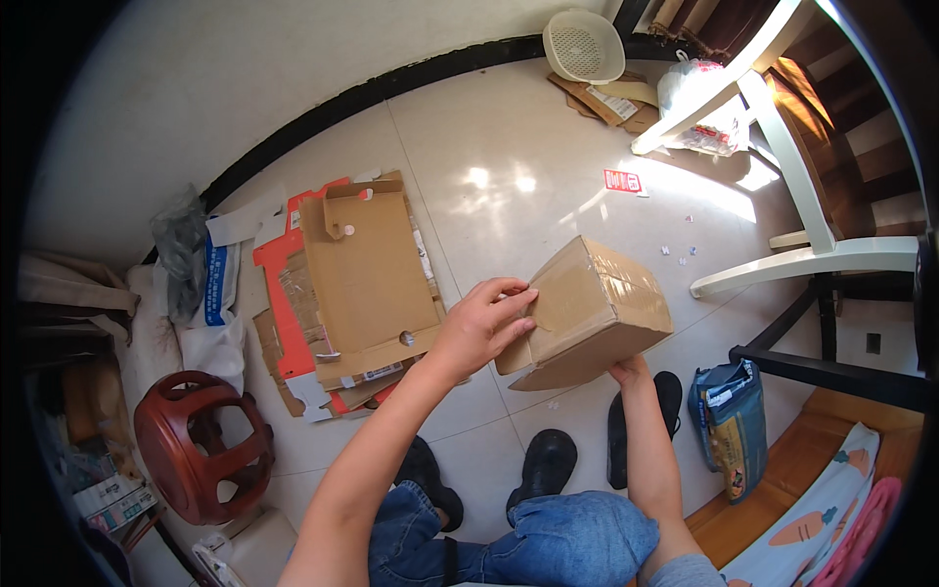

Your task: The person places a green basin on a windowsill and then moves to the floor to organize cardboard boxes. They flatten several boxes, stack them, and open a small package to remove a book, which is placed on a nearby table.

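A cardboard box (572, 315) with clear tape on one side is held tilted above the tiled floor. My right hand (629, 369) supports it from below, its fingers mostly hidden under the box. My left hand (488, 319) rests its fingertips on the box's left side, at a flap; whether it pinches the flap is not plain. On the floor to the left lies a stack of flattened cardboard (374, 271), with red-orange card (282, 293) under the top piece.
A dark red plastic stool (165, 455) stands at the lower left. A white chair leg (792, 265), a blue packaged bag (733, 429) and a wooden bench (777, 469) are on the right. A plastic basket (585, 45) sits by the far wall.
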{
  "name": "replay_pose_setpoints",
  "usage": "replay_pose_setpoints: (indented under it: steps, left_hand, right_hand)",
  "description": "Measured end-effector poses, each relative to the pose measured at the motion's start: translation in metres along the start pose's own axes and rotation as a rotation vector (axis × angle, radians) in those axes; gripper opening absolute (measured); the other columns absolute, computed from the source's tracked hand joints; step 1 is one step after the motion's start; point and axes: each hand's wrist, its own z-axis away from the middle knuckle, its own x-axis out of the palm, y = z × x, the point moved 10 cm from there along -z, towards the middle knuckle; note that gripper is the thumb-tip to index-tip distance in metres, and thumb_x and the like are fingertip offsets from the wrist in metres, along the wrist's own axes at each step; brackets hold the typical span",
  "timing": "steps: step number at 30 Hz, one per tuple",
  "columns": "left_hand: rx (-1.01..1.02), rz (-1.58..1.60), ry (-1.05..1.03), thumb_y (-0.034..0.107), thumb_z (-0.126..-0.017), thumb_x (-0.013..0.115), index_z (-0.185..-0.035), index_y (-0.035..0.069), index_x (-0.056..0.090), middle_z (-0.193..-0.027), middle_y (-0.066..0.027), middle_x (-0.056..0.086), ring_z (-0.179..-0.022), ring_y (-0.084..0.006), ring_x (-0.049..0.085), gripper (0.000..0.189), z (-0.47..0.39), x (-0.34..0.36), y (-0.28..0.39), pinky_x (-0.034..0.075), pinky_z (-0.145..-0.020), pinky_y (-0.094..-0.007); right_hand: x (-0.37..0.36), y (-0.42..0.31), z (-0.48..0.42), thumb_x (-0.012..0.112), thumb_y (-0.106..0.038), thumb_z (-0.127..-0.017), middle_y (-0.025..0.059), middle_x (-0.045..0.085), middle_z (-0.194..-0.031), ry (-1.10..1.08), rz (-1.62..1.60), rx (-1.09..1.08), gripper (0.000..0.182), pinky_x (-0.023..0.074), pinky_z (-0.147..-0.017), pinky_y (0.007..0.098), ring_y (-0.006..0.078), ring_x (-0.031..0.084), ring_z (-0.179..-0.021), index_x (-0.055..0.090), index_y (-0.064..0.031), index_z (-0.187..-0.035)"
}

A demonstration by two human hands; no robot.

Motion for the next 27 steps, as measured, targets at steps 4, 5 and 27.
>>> replay_pose_setpoints:
  steps: [4, 5, 27]
  left_hand:
    - [0.124, -0.081, 0.120, 0.009, -0.085, 0.060, -0.098, 0.004, 0.061, -0.098, -0.0075, 0.060, -0.082, -0.0265, 0.060, 0.014, 0.002, -0.010, 0.014, 0.051, -0.066, -0.0341]
    - [0.128, -0.075, 0.145, 0.008, -0.085, 0.059, -0.095, 0.004, 0.060, -0.094, -0.0075, 0.060, -0.076, -0.0278, 0.061, 0.011, 0.004, -0.013, 0.013, 0.051, -0.062, -0.0349]
    - [-0.154, 0.327, 0.039, 0.006, -0.091, 0.053, -0.089, -0.004, 0.058, -0.088, -0.0075, 0.055, -0.080, -0.0145, 0.063, 0.012, 0.014, 0.021, -0.023, 0.049, -0.066, -0.0254]
  right_hand:
    - [0.001, -0.004, 0.004, 0.064, -0.018, -0.082, 0.0123, 0.061, -0.112, 0.038, 0.165, 0.090, 0.042, 0.0538, -0.079, 0.0370, 0.0221, 0.063, -0.095, 0.054, 0.0003, -0.118]
    - [0.001, -0.005, 0.006, 0.064, -0.017, -0.082, 0.0128, 0.061, -0.111, 0.064, 0.198, 0.129, 0.040, 0.0543, -0.077, 0.0365, 0.0220, 0.063, -0.093, 0.054, 0.0011, -0.117]
    - [0.227, -0.073, 0.071, 0.075, -0.022, -0.077, 0.0035, 0.064, -0.092, -0.115, 0.818, -0.435, 0.036, 0.0491, -0.072, 0.0263, 0.0123, 0.060, -0.079, 0.062, -0.0003, -0.102]
